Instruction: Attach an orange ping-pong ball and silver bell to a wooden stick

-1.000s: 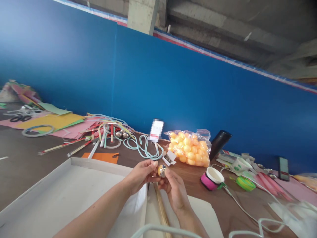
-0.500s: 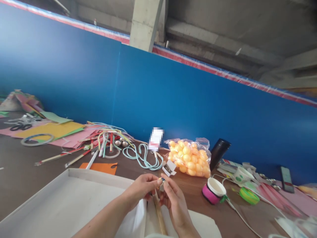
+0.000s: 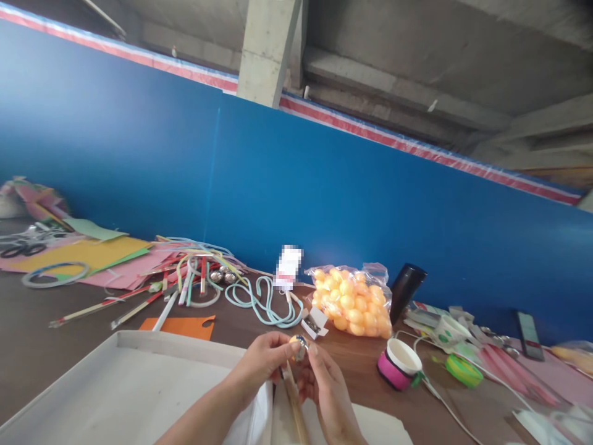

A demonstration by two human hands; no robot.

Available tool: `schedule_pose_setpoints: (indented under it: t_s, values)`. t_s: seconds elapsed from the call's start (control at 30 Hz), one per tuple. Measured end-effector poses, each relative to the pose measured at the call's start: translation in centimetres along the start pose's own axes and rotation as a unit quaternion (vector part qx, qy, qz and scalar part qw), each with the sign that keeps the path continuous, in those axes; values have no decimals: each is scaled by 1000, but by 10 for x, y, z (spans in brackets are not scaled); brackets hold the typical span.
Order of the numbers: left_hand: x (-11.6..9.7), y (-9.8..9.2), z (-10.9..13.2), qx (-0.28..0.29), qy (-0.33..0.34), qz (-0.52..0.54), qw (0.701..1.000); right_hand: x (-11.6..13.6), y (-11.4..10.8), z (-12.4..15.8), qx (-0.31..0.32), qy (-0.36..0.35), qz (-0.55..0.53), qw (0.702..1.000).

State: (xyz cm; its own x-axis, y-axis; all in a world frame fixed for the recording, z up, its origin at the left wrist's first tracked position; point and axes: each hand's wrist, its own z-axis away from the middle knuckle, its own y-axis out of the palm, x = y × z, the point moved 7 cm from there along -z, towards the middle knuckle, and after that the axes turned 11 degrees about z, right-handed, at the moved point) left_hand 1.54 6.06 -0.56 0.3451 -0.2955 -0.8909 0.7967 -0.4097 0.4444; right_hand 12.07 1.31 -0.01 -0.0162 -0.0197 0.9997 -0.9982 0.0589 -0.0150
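A small shiny silver jingle bell, with a bit of yellow and blue on it, is between the fingertips of both hands near the bottom middle. My left hand closes on it from the left, thumb pressed to its side. From the right, my right hand is closed round it, thumb at its edge and the other fingers curled below. A wooden stick runs down from just under the bell, between the hands; which fingers touch it I cannot tell.
A white tray lies at left, a white board at right. Behind are a small open box, a bag of orange balls and blue cord. A pink-banded cup stands rightward. Sticks and coloured paper lie far left.
The bell has turned and shows more of its shiny side. Both hands sit slightly lower in the view, still together, and the camera has shifted a little.
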Motion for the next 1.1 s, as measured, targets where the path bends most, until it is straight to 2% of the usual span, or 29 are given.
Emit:
schedule_pose_setpoints:
  t_s: [0.1, 0.2, 0.27, 0.4, 0.47, 0.53, 0.6, 0.63, 0.73, 0.8, 0.9, 1.0, 1.1]
  values:
    - [4, -5, -2, -8, -17, 120, 993, -5, -12, -4, -48, 0, 60, 997]
    - [6, -12, -4, -24, -13, 200, 979, -8, -24, -5, -98, -28, 198, 975]
    - [4, -15, -5, -30, -3, 232, 972, -5, -20, -1, -96, -68, 299, 947]
    - [-3, -21, -3, -64, 21, 277, 959, -8, -1, 5, -50, -46, 483, 873]
    - [-6, -23, -2, -75, 33, 289, 954, -7, 5, 6, -51, -46, 530, 845]
    - [-9, -24, -1, -77, 44, 293, 952, -6, 5, 6, -67, -50, 550, 831]
    - [-10, -25, -1, -75, 52, 295, 951, -6, 2, 5, -87, -60, 537, 837]
    - [-11, -26, -1, -76, 55, 297, 950, -6, 0, 5, -96, -67, 514, 850]
    - [-13, -28, -1, -81, 68, 309, 945, -6, -10, 4, -99, -53, 400, 910]
    - [-14, -29, -2, -79, 78, 314, 943, -7, -15, 3, -92, -6, 321, 943]
    - [-14, -31, -4, -76, 78, 304, 947, 4, -22, 6, -121, -4, 219, 968]
    - [-10, -31, -5, -78, 63, 279, 955, 10, -18, 9, -95, 1, 96, 991]
    - [-8, -29, -5, -75, 54, 256, 962, 16, -10, 13, -61, -24, 11, 998]
